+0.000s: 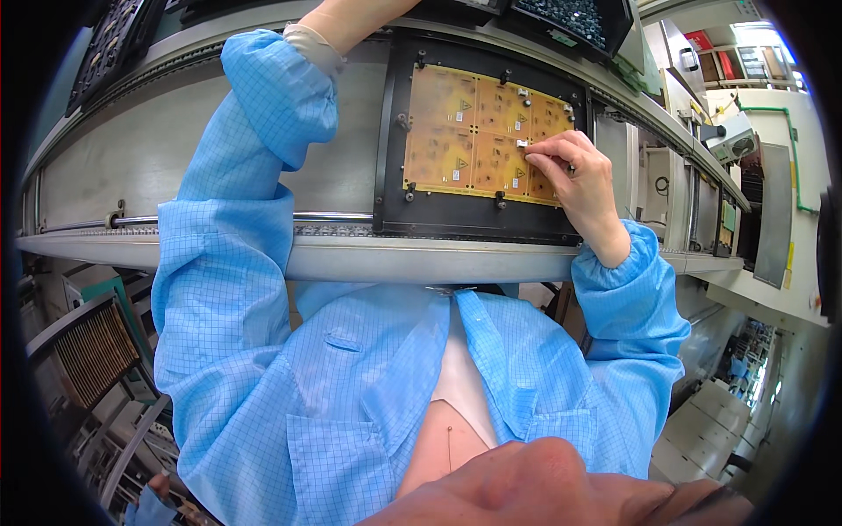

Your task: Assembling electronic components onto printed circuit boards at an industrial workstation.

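Observation:
My right hand point(574, 180) is over the right part of a yellow circuit board panel point(438, 133). Its thumb and forefinger pinch a small white connector point(522, 144) at the board's surface; whether it is seated cannot be told. The panel lies in a black carrier frame point(396, 167), with several dark knobs around its edge. A few other small white parts point(523, 92) stand on the far right of the panel. My left arm reaches up and forward past the carrier's left side. Only the wrist point(351, 19) shows at the upper edge; the fingers are out of the picture.
The carrier rests on a conveyor with a metal near rail point(430, 260). Beyond it stands a black bin point(574, 26) of small dark parts. At the far left is a black tray point(114, 44). A grey metal plate point(342, 149) lies left of the carrier.

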`<state>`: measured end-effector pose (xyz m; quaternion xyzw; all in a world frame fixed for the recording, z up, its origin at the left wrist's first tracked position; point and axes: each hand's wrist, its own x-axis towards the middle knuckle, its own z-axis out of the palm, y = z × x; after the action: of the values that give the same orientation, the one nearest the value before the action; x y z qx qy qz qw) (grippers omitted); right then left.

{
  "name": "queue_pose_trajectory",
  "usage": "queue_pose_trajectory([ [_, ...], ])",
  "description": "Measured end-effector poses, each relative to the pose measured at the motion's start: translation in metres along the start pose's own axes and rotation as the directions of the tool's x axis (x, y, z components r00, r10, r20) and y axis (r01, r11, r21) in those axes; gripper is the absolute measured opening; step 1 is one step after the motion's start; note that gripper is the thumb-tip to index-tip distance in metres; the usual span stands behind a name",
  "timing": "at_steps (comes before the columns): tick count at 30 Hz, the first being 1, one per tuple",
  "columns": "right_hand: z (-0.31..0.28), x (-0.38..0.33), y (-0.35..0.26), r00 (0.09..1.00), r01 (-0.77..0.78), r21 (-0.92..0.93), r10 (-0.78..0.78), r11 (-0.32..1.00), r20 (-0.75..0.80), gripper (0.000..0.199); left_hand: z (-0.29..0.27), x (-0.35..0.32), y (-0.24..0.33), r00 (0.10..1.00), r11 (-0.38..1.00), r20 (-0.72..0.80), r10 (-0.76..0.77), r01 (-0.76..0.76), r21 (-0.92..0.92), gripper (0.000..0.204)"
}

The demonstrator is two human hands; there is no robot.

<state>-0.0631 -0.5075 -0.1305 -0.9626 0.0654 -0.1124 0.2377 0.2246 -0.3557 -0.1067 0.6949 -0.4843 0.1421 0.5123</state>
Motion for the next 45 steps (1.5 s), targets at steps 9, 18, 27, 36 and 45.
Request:
queue_pose_trajectory([
  [9,0.005,-0.006,-0.012,0.994,-0.074,0.037,0.077,0.997,-0.074,0.008,-0.019,-0.002,0.025,1.000,0.996,-0.020,-0.023,0.021,-0.089,0.010],
  [18,0.013,-0.011,-0.018,0.979,-0.076,0.010,0.076,0.997,-0.190,0.009,-0.023,-0.002,0.035,0.994,0.986,-0.009,-0.113,0.111,-0.122,0.011],
  [27,-0.034,0.031,0.003,0.977,-0.018,-0.037,0.009,0.999,-0.211,0.010,-0.025,-0.012,0.053,0.961,0.948,0.097,-0.259,0.272,-0.165,0.012],
  [36,-0.037,0.171,0.084,0.931,0.235,-0.387,-0.320,0.892,-0.172,0.018,-0.001,-0.060,0.055,0.907,0.908,0.339,-0.251,0.342,-0.243,0.017],
  [45,-0.025,0.200,0.083,0.948,0.246,-0.512,-0.315,0.823,-0.051,0.012,0.001,-0.072,0.049,0.811,0.827,0.448,-0.376,0.512,-0.234,0.018],
])
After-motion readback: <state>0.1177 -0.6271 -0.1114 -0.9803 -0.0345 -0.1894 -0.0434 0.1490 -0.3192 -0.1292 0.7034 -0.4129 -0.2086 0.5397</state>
